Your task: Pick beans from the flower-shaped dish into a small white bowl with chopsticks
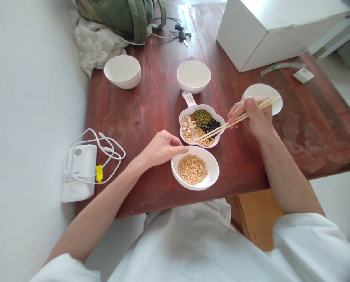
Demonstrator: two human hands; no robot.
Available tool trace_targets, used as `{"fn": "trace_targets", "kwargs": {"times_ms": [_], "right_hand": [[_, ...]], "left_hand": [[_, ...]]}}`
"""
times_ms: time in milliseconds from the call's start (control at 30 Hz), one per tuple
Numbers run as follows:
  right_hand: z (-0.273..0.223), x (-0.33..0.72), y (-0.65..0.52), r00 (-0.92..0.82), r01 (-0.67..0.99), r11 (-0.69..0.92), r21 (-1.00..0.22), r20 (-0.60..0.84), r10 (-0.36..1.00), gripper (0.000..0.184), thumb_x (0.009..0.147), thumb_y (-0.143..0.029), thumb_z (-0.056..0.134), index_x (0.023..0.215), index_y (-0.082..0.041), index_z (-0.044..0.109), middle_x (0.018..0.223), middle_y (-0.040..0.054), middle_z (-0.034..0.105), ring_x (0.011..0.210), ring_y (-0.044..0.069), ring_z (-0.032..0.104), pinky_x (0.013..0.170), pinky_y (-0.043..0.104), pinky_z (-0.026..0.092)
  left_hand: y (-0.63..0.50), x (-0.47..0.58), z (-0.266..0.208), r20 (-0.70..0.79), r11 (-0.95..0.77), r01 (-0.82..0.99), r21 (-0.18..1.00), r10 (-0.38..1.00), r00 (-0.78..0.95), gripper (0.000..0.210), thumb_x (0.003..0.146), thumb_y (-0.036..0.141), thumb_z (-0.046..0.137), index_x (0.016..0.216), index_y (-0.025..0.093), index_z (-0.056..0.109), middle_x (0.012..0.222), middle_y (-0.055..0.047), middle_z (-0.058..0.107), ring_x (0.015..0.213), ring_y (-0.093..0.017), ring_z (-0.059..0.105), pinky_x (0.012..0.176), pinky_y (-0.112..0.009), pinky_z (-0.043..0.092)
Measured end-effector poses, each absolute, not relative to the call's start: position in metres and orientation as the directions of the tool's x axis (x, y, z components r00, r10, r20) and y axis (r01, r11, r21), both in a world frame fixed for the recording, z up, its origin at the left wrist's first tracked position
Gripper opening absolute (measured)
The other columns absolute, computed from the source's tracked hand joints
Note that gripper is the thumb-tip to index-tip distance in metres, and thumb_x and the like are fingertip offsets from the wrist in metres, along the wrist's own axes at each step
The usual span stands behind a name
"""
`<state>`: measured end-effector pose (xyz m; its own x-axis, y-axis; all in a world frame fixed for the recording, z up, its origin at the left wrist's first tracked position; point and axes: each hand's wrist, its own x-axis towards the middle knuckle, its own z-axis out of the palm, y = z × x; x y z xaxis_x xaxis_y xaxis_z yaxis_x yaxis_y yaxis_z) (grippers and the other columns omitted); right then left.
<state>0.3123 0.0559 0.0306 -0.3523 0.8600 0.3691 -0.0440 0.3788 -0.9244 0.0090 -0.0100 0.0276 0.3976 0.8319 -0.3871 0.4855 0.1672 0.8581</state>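
My left hand (160, 149) rests loosely curled, palm down, fingertips pointing right, forearm bare and angled in from lower left. My right hand (253, 115) is raised, fingers pinched closed in a grip, wrist bent, forearm bare, extending from lower right.

A bowl of soybeans (195, 168) is sitting at the near edge of the table (139, 113), a divided dish of mixed beans (201, 125) just behind it, three empty bowls lying farther back, and a box (269, 31) standing far right.
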Motion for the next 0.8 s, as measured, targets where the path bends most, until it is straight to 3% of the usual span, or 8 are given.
{"fn": "trace_targets", "kwargs": {"times_ms": [300, 800], "right_hand": [[0.0335, 0.3097, 0.0536, -0.311, -0.018, 0.339, -0.941, 0.327, 0.892, 0.064, 0.102, -0.064, 0.060, 0.062, -0.018, 0.080, 0.057, 0.0084, 0.068, 0.047, 0.016, 0.062, 0.039, 0.026, 0.043], [0.0265, 0.3122, 0.0578, -0.303, -0.086, 0.328, -0.941, 0.338, 0.891, 0.059, 0.101, -0.061, 0.064, 0.064, -0.019, 0.080, 0.061, 0.0087, 0.070, 0.048, 0.015, 0.063, 0.037, 0.025, 0.043]], "left_hand": [[-0.0114, 0.0131, 0.0247, -0.448, 0.259, 0.481, 0.838, 0.830, 0.334, 0.035, 0.079, 0.046, 0.079, 0.073, 0.012, 0.081, 0.051, 0.001, 0.057, 0.044, -0.006, 0.042, 0.042, -0.019, 0.027], [-0.0116, 0.0153, 0.0244, -0.433, 0.268, 0.458, 0.848, 0.848, 0.305, 0.032, 0.076, 0.043, 0.081, 0.070, 0.012, 0.079, 0.053, 0.001, 0.060, 0.046, -0.006, 0.044, 0.043, -0.019, 0.029]]}}
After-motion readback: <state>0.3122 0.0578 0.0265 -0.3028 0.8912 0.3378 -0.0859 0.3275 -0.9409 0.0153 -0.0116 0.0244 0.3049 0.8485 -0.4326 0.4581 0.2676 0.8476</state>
